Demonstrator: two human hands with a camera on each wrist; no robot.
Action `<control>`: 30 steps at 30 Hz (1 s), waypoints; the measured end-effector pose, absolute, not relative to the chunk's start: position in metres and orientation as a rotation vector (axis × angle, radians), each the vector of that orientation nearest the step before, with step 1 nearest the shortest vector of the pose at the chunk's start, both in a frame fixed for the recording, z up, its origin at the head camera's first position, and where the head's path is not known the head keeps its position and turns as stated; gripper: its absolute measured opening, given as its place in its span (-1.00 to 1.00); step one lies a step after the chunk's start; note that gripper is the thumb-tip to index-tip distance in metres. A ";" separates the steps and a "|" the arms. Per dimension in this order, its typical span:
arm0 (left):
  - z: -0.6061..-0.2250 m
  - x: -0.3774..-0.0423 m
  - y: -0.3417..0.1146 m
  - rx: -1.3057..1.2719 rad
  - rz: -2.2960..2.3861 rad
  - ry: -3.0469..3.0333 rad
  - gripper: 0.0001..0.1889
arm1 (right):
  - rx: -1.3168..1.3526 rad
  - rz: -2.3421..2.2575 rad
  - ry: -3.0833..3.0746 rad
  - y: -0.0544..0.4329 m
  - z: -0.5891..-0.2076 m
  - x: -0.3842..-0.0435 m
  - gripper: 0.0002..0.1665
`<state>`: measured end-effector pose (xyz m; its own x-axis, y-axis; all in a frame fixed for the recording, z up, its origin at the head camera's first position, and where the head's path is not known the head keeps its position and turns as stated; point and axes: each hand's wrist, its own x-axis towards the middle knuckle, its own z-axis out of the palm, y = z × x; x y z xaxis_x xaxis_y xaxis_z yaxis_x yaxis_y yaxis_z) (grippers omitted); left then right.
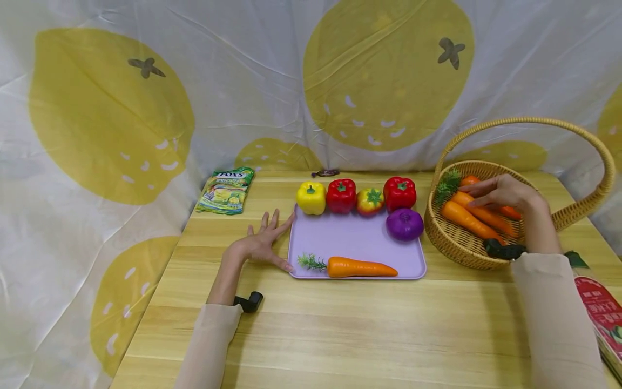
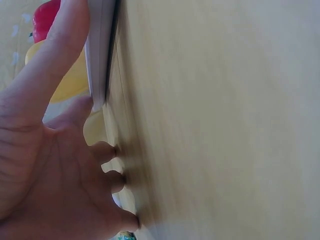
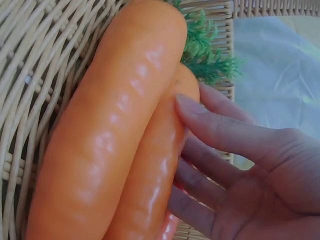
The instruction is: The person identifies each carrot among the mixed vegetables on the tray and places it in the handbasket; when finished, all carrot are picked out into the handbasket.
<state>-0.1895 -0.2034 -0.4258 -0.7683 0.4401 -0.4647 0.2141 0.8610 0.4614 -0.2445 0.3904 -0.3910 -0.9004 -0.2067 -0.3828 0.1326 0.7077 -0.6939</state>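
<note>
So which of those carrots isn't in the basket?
The carrot lying along the near edge of the lilac tray, its leafy top pointing toward the left hand. The other visible carrots are inside the wicker basket.

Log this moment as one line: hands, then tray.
left hand: spread, touching tray | right hand: pinches carrot in basket | on tray: another carrot, purple onion, yellow pepper, two red peppers, red-yellow fruit
</note>
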 end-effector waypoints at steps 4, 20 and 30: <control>-0.427 -0.190 -0.204 0.479 0.523 2.453 0.42 | -0.046 -1.076 2.429 0.390 -0.394 -0.246 -0.37; -0.427 -0.191 -0.203 0.466 0.520 2.447 0.41 | -0.013 -1.199 2.345 0.391 -0.395 -0.248 -0.41; -0.427 -0.190 -0.204 0.461 0.508 2.452 0.41 | -0.045 -1.130 2.409 0.393 -0.395 -0.247 -0.36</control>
<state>-0.1899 -0.2040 -0.4269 -0.7678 0.4308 -0.4743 0.2067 0.8672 0.4531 -0.2467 0.3935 -0.3952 -0.8863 -0.2250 -0.4048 0.1675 0.6593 -0.7330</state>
